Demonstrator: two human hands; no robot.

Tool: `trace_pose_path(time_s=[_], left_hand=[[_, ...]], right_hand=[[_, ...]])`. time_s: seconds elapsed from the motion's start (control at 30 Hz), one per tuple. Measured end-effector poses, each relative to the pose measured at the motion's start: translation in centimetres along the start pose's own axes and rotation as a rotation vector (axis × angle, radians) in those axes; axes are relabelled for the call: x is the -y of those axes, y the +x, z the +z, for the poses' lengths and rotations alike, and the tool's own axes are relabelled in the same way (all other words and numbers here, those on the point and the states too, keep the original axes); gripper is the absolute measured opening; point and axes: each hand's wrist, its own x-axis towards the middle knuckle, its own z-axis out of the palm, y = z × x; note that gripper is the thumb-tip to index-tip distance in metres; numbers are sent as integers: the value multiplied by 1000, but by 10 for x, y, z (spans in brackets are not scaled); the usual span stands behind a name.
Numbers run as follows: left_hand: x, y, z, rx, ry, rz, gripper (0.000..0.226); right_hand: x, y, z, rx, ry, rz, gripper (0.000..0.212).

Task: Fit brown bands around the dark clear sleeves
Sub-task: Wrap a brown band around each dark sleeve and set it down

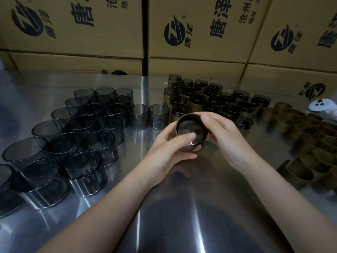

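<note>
Both hands hold one dark clear sleeve (190, 129) with a brown band around it, tilted so its open mouth faces me, just above the steel table (182, 207). My left hand (169, 150) grips it from below and the left, thumb across the rim. My right hand (224, 137) grips its right side, fingers over the top edge. Several bare dark sleeves (76, 132) stand on the left. Several banded sleeves (209, 99) stand behind my hands. Loose brown bands (310, 143) lie at the right.
Stacked printed cardboard boxes (191, 33) wall off the table's far edge. A white controller (321, 105) lies at the far right behind the bands. Two bare sleeves (149, 115) stand just left of my hands.
</note>
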Motion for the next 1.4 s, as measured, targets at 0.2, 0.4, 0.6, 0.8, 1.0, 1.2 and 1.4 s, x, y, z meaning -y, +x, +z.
trace_pose_path(time_s=[0.2, 0.4, 0.6, 0.8, 1.0, 1.2, 1.4], left_hand=[[-1, -2, 1, -47, -67, -11, 66], [-3, -2, 2, -31, -81, -21, 64], [-4, -2, 0, -30, -80, -16, 62], [-4, -2, -2, -12, -82, 16, 50], [-5, -2, -1, -2, -96, 32, 50], [-5, -2, 2, -8, -126, 54, 51], [-4, -2, 2, 27, -117, 78, 50]], right_hand=[[2, -1, 4, 61, 35, 110, 39], [5, -2, 4, 40, 18, 124, 38], [6, -2, 6, 2, 15, 118, 37], [5, -3, 5, 7, 64, 124, 36], [0, -2, 2, 76, 166, 106, 36], [-6, 1, 0, 91, 306, 106, 35], [-6, 2, 0, 82, 364, 107, 38]])
